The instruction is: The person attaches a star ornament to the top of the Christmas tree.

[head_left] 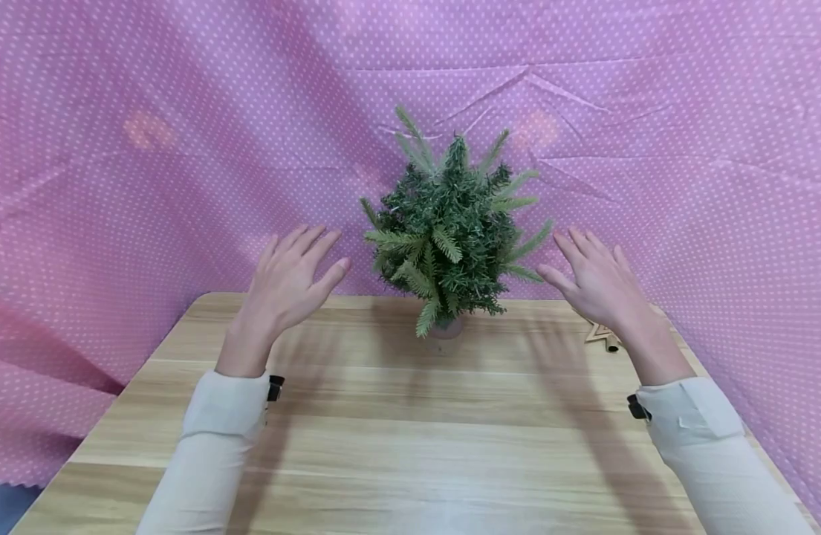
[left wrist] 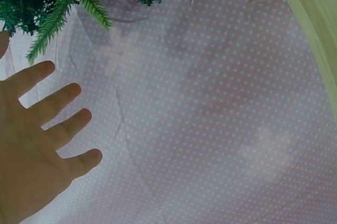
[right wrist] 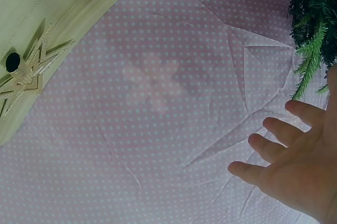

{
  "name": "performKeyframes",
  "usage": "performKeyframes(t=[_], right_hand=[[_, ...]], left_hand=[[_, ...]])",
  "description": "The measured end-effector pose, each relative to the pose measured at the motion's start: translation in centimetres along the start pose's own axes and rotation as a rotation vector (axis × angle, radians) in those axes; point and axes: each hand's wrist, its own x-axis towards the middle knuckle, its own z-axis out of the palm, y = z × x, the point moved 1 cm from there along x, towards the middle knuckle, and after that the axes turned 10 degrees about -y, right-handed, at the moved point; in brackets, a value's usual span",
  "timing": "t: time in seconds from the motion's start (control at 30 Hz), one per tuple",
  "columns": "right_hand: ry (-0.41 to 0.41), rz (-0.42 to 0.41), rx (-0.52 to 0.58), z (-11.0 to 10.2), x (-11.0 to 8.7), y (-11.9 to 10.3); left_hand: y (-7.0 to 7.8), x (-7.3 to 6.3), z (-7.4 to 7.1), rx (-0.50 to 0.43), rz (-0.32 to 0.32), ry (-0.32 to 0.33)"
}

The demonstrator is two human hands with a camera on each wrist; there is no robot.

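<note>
A small artificial Christmas tree [head_left: 450, 230] stands upright near the table's back edge, its green branches spreading to both sides. To its left, my left hand [head_left: 290, 279] is raised over the table with fingers spread and straight, holding nothing. On the other side, my right hand [head_left: 597, 279] hovers likewise, fingers extended, with its thumb close to the lower right branch tips. A gold star tree topper [right wrist: 29, 74] with a short tube lies on the table at the right, partly covered by my right forearm in the head view.
The wooden table [head_left: 437, 446] has rounded back corners. Pink cloth [head_left: 250, 111] with white dots hangs behind it and along both sides. Small black devices sit at both cuffs, the left one [head_left: 275, 388] and the right one [head_left: 639, 407].
</note>
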Motion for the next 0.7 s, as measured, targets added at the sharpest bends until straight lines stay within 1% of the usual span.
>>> performKeyframes(t=[0.2,0.4,0.5,0.7], right_hand=[[0.01,-0.003,0.009,0.11,-0.07,0.16],[0.032,-0.008,0.016,0.22,-0.1,0.43],[0.036,-0.005,0.013,0.3,-0.12,0.57],[0.059,-0.007,-0.002,0.49,-0.11,0.92]], left_hand=[[0.03,0.29,-0.09,-0.026,0.029,0.043],[0.25,0.47,-0.17,-0.068,0.092,0.141],[0.41,0.48,-0.15,-0.09,0.114,0.178],[0.62,0.6,-0.14,-0.125,0.113,0.196]])
